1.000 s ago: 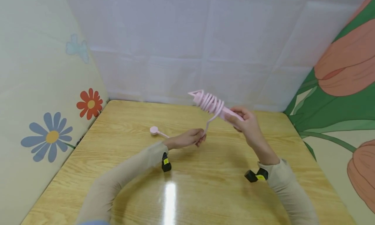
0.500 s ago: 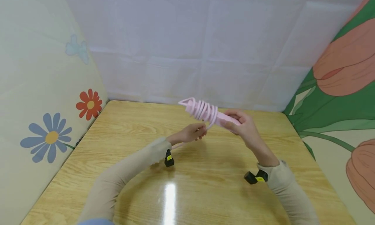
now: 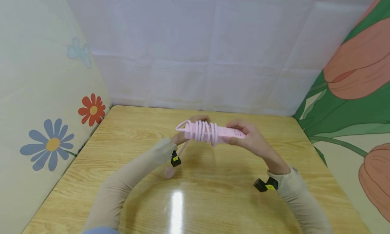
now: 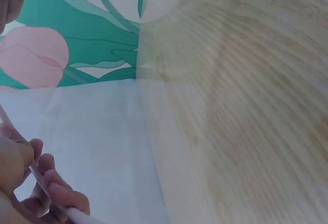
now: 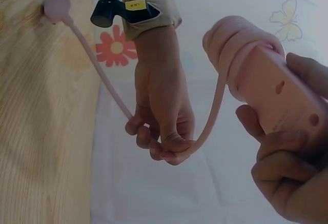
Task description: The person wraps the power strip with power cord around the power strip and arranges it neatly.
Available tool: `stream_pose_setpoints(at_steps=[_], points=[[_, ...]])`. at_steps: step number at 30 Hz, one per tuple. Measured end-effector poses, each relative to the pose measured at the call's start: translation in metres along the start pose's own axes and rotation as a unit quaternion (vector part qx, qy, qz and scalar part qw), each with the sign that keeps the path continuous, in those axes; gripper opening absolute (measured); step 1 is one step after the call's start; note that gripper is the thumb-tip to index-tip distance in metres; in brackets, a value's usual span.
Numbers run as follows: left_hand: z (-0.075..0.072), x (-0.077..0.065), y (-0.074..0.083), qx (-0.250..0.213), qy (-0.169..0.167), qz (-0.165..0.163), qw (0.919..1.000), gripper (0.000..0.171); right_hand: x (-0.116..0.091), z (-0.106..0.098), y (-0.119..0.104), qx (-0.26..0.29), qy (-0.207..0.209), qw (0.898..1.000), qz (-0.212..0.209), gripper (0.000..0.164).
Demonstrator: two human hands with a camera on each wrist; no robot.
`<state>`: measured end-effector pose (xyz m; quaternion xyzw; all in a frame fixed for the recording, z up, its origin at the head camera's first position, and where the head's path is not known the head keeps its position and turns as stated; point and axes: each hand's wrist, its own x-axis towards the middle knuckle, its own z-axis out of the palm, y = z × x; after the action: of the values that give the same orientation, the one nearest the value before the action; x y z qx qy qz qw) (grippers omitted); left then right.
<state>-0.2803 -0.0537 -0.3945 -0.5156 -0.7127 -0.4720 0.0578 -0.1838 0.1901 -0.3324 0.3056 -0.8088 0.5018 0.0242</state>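
A pink power strip [image 3: 223, 134] is held above the table by my right hand [image 3: 251, 137], which grips its right end. Several turns of its own pink cord [image 3: 206, 131] wrap the strip's left half. Behind the strip, partly hidden by it in the head view, my left hand [image 5: 164, 111] pinches the loose cord between thumb and fingers. From there the cord runs down to a round pink plug [image 5: 57, 8], which hangs near my left wrist. In the right wrist view the strip's underside, with its mounting holes, faces the camera.
The wooden table [image 3: 213, 200] spreads below both hands. A white cloth [image 3: 158, 75] hangs at its back edge, and flower-printed panels [image 3: 51, 91] stand at the sides. Each wrist wears a black camera mount [image 3: 266, 184].
The strip has swung lower and leftward and turned nearly level. My left hand has carried the cord around behind it, and the plug has shifted nearer the front.
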Motion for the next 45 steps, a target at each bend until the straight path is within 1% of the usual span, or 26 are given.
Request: stream_pose_setpoints(at_steps=[1,2,3,4,5,6,8,9,11,13,16,19,22,25,27,28,32,34,39,41,43,45], points=[[0.0,0.003,0.005,-0.042,0.038,-0.055,0.9969,0.013,0.0,0.0,0.0,-0.004,-0.015,1.0,-0.003,0.032],[0.001,0.005,0.009,-0.022,0.035,-0.105,0.9936,0.012,0.0,0.0,0.001,-0.011,-0.03,0.999,-0.009,0.032],[0.001,0.008,0.009,0.002,0.033,-0.143,0.9891,0.014,-0.001,0.001,0.001,-0.015,-0.046,0.999,-0.014,0.033],[0.002,0.01,0.01,0.027,0.031,-0.174,0.9839,0.015,-0.001,0.001,0.001,-0.021,-0.061,0.998,-0.022,0.033],[0.002,0.012,0.009,0.046,0.03,-0.197,0.9789,0.014,-0.001,0.001,0.001,-0.032,-0.074,0.996,-0.032,0.034],[0.002,0.014,0.006,0.065,0.032,-0.211,0.9749,0.014,-0.002,0.001,0.002,-0.04,-0.089,0.994,-0.039,0.034],[0.0,0.015,0.006,0.086,0.038,-0.23,0.9687,0.017,-0.003,0.001,0.003,-0.063,-0.114,0.99,-0.056,0.034],[-0.001,0.015,0.007,0.095,0.041,-0.233,0.967,0.019,-0.004,0.001,0.004,-0.073,-0.124,0.988,-0.059,0.034],[-0.004,0.014,0.008,0.094,0.044,-0.242,0.9646,0.025,-0.006,0.001,0.005,-0.094,-0.139,0.984,-0.063,0.033],[-0.005,0.013,0.007,0.091,0.045,-0.247,0.9637,0.031,-0.007,0.001,0.006,-0.111,-0.149,0.981,-0.056,0.034],[-0.006,0.012,0.007,0.086,0.041,-0.246,0.9646,0.034,-0.007,0.002,0.01,-0.143,-0.155,0.977,-0.03,0.036],[-0.006,0.012,0.007,0.089,0.046,-0.247,0.9639,0.034,-0.005,0.004,0.014,-0.171,-0.156,0.973,-0.004,0.038],[-0.006,0.012,0.006,0.088,0.06,-0.254,0.9614,0.033,-0.004,0.004,0.019,-0.182,-0.138,0.973,0.03,0.038],[-0.007,0.012,0.006,0.086,0.082,-0.264,0.9572,0.033,-0.002,0.004,0.025,-0.182,-0.106,0.975,0.069,0.038],[-0.007,0.013,0.006,0.089,0.091,-0.266,0.9556,0.032,-0.002,0.005,0.03,-0.185,-0.09,0.975,0.083,0.039],[-0.006,0.013,0.006,0.089,0.092,-0.266,0.9555,0.031,-0.001,0.006,0.031,-0.186,-0.089,0.975,0.085,0.039],[-0.003,0.016,0.013,0.088,0.084,-0.258,0.9585,0.03,0.002,0.013,0.034,-0.205,-0.102,0.97,0.078,0.043],[-0.001,0.017,0.017,0.083,0.083,-0.257,0.9591,0.027,0.003,0.016,0.034,-0.212,-0.103,0.968,0.084,0.044],[0.0,0.018,0.023,0.074,0.081,-0.254,0.9609,0.024,0.002,0.018,0.037,-0.216,-0.086,0.967,0.1,0.043],[0.0,0.018,0.024,0.071,0.083,-0.251,0.9617,0.025,0.002,0.019,0.04,-0.216,-0.074,0.968,0.103,0.045],[0.001,0.018,0.025,0.068,0.084,-0.245,0.9634,0.025,0.003,0.02,0.045,-0.224,-0.048,0.967,0.107,0.049],[0.001,0.018,0.027,0.066,0.076,-0.228,0.9683,0.028,0.004,0.021,0.05,-0.234,-0.017,0.966,0.113,0.051]])
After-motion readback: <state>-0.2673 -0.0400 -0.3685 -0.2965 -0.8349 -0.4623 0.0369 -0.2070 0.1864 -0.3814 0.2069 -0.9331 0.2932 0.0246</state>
